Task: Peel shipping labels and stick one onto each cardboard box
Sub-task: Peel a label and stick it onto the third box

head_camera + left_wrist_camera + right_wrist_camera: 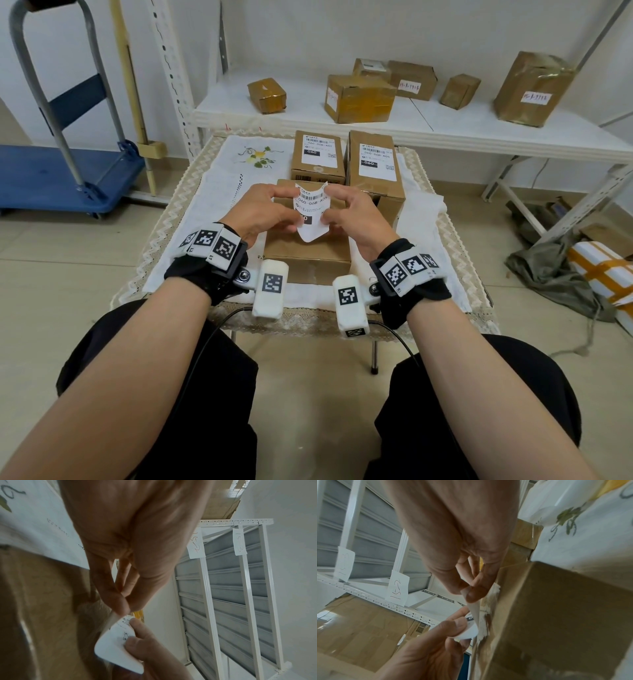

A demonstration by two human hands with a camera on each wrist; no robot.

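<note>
Both hands pinch one label: left hand on its left edge, right hand on the right, fingers curled, w/ label curling above near box. Two far boxes already labelled. Step: peeling backing. Next, prob.: separate fully, lay flat on near box.

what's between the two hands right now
In the head view, a curled shipping label spans the gap between the left hand and the right hand, each pinching one side. It is held above the unlabelled cardboard box.
</note>
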